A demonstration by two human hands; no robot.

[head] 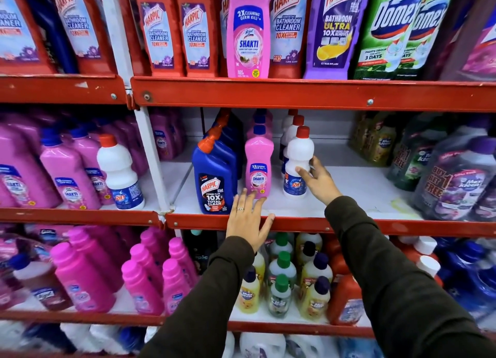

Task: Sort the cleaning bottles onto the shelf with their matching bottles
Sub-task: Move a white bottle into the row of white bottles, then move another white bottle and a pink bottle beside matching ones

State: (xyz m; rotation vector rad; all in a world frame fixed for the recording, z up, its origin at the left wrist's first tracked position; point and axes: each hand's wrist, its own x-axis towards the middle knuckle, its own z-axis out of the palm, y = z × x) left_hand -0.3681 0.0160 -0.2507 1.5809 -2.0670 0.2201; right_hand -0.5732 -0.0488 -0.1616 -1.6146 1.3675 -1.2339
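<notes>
Right hand: the right hand [319, 182] is reaching onto the middle shelf, fingers spread loosely around the lower side of the front white Rin bottle [297, 164]; thumb and fingertips are touching its smooth waisted body, but the hand is not closing fully round it.
Left hand: the left hand [248, 222] is lying flat and open, fingers splayed, holding nothing; its fingertips are reaching the base of the pink Shakti bottle [258, 167], and a thin ring is showing on one finger.
White Rin bottle: glossy white plastic, pinched at the waist, red screw cap, blue label; it is standing upright at the front of a row of like bottles.
Pink Shakti bottle: flat-sided pink plastic with a blue cap, standing upright between the white row and the blue Harpic bottle [214, 180], with matching pink ones behind it.
Blue Harpic bottle: dark blue, angular, with an angled orange-red neck, heading its own row at the left.
Middle shelf: the red metal shelf edge [375, 224] is fronting a white board, scuffed and bare to the right of the hand.
Stray bottles: another white Rin bottle [119, 172] is standing among pink ones in the left bay; a tall pink Shakti bottle [248, 30] is standing among red Harpic bottles above.
Sleeves: dark, soft fabric is covering both forearms.
</notes>
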